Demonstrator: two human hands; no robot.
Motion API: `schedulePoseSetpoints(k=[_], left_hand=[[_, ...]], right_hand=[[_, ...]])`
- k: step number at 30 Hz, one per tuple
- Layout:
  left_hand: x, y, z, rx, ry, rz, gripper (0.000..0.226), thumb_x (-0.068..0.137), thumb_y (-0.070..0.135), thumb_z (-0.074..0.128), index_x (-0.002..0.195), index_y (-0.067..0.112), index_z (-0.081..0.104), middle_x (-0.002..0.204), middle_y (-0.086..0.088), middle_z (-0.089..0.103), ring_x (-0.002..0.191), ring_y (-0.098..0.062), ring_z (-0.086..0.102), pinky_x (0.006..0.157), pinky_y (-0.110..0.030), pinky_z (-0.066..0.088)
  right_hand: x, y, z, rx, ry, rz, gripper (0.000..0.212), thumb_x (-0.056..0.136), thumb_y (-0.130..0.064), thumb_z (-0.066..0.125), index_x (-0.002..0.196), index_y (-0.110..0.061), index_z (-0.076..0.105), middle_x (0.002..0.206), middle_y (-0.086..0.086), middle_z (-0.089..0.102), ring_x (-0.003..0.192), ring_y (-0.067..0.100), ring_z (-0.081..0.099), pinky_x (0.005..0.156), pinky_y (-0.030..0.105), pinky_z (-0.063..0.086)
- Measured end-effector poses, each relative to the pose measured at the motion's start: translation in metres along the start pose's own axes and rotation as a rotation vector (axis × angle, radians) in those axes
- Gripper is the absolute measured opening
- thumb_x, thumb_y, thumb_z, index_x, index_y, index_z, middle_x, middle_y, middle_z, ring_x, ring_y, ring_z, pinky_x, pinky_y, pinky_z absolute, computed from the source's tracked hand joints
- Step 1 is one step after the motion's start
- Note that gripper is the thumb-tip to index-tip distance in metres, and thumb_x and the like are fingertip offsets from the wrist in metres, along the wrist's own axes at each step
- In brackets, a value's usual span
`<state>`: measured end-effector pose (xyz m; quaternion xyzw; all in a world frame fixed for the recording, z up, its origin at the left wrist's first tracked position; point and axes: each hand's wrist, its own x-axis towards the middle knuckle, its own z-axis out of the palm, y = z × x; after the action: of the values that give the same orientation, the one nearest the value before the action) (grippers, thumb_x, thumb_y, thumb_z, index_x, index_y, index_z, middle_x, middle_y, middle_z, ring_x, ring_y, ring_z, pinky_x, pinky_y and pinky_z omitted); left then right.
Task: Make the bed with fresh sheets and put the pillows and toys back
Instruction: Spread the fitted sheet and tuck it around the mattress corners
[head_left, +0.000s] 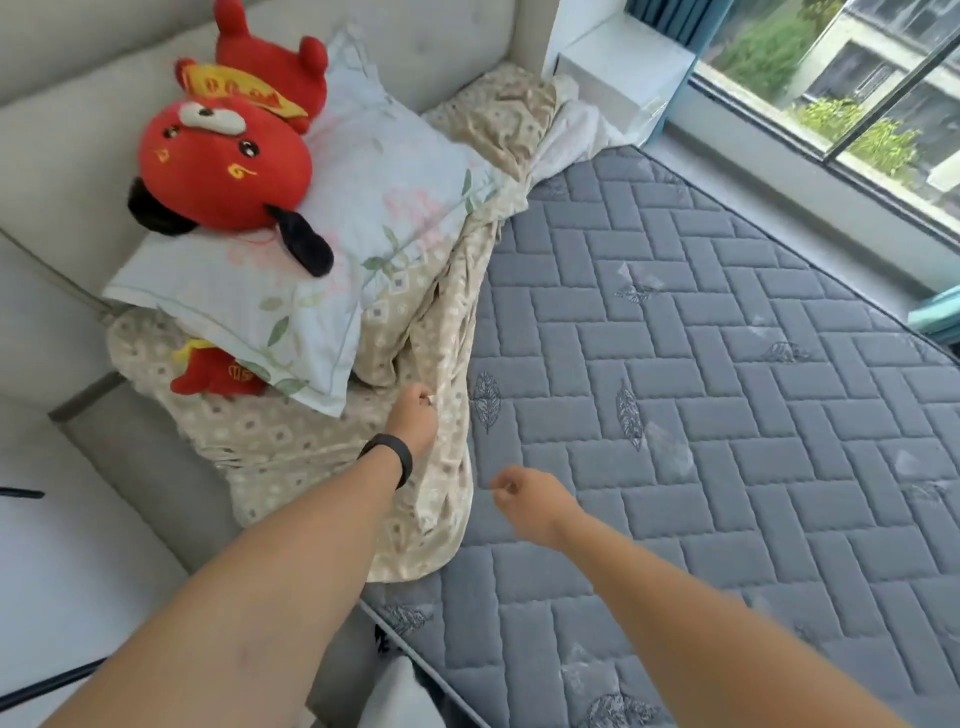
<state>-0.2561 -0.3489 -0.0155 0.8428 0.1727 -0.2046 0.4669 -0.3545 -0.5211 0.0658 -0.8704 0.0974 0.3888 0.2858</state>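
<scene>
Bare grey mattress, left hand gripping beige sheet, right hand curled, empty, pillow half-hiding small red toy

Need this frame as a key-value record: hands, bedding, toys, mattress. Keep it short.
left hand: grips the bunched beige sheet
right hand: fingers curled, holds nothing, above the mattress
mattress: grey quilted, mostly bare
pillow: floral, on the beige sheet by the headboard
large red plush toy: lies on the pillow
small red plush toy: partly under the pillow's edge
fresh sheet: not identifiable
</scene>
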Motion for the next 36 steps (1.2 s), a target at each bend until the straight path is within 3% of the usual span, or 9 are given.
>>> schedulePoseSetpoints(k=[4,9,12,15,18,20,23,27,36], left_hand=[[-0.062,0.031,-0.025,0.193,-0.113,0.029,0.021,0.09,0.003,0.038,0.076,0.019,0.038,0.074,-0.002,0.041,0.067,-0.021,0.04,0.055,-0.031,0.026],[-0.135,0.032,-0.045,0.353,-0.058,-0.03,0.021,0.093,0.008,0.04,0.076,0.017,0.032,0.076,-0.003,0.035,0.065,-0.02,0.032,0.061,-0.036,0.022],[-0.157,0.032,-0.059,0.321,0.068,-0.087,0.011,0.096,0.008,0.045,0.103,0.014,0.051,0.099,-0.01,0.054,0.078,-0.024,0.047,0.067,-0.035,0.034],[-0.178,0.042,-0.057,0.445,-0.014,-0.123,0.042,0.097,0.013,0.05,0.138,0.014,0.045,0.137,-0.014,0.05,0.103,-0.028,0.053,0.075,-0.034,0.041],[-0.201,0.052,-0.029,0.498,-0.129,-0.019,0.029,0.096,0.014,0.048,0.122,0.014,0.061,0.132,-0.009,0.056,0.106,-0.025,0.055,0.085,-0.034,0.048],[-0.215,0.055,-0.006,0.507,-0.197,0.033,0.02,0.097,0.018,0.05,0.11,0.019,0.065,0.123,-0.006,0.06,0.1,-0.022,0.056,0.081,-0.032,0.047],[-0.229,0.046,0.027,0.523,-0.313,0.061,0.016,0.097,0.018,0.051,0.104,0.023,0.064,0.119,-0.004,0.062,0.096,-0.019,0.057,0.078,-0.029,0.046],[-0.23,0.015,0.07,0.544,-0.464,0.069,0.026,0.098,0.014,0.05,0.116,0.014,0.069,0.126,-0.004,0.063,0.112,-0.02,0.058,0.089,-0.022,0.041],[-0.142,-0.107,0.18,0.46,-0.637,-0.1,0.033,0.099,0.016,0.048,0.129,0.013,0.062,0.139,-0.007,0.056,0.125,-0.025,0.053,0.1,-0.029,0.042]], right_hand=[[-0.052,-0.005,-0.039,-0.005,0.023,-0.031,0.031,0.1,-0.023,0.043,0.118,-0.013,0.065,0.113,0.01,0.068,0.098,0.028,0.065,0.079,0.035,0.052],[-0.112,0.011,-0.076,0.005,0.112,-0.183,0.028,0.1,-0.024,0.043,0.115,-0.016,0.066,0.106,0.004,0.066,0.092,0.024,0.061,0.076,0.033,0.05],[-0.141,0.04,-0.08,-0.014,0.077,-0.212,0.03,0.101,-0.027,0.045,0.12,-0.017,0.064,0.114,0.006,0.067,0.096,0.026,0.065,0.077,0.034,0.052],[-0.157,0.065,-0.085,-0.133,0.032,-0.192,0.035,0.103,-0.026,0.042,0.126,-0.009,0.063,0.126,0.012,0.065,0.113,0.031,0.061,0.089,0.037,0.05],[-0.166,0.067,-0.082,-0.148,0.041,-0.189,0.038,0.103,-0.022,0.041,0.128,-0.003,0.063,0.127,0.016,0.065,0.116,0.033,0.059,0.095,0.04,0.05],[-0.169,0.066,-0.076,-0.123,0.026,-0.22,0.035,0.104,-0.024,0.043,0.126,-0.005,0.063,0.121,0.012,0.067,0.111,0.031,0.061,0.091,0.039,0.051],[-0.161,0.068,-0.061,-0.121,-0.024,-0.237,0.03,0.102,-0.028,0.046,0.12,-0.013,0.064,0.113,0.006,0.066,0.099,0.025,0.061,0.082,0.034,0.051],[-0.135,0.074,-0.04,-0.146,-0.061,-0.214,0.03,0.101,-0.026,0.047,0.12,-0.012,0.065,0.119,0.006,0.068,0.097,0.022,0.059,0.078,0.03,0.046],[-0.006,0.101,0.022,-0.198,-0.137,-0.106,0.033,0.102,-0.02,0.043,0.121,-0.003,0.064,0.119,0.017,0.067,0.109,0.034,0.061,0.088,0.043,0.051]])
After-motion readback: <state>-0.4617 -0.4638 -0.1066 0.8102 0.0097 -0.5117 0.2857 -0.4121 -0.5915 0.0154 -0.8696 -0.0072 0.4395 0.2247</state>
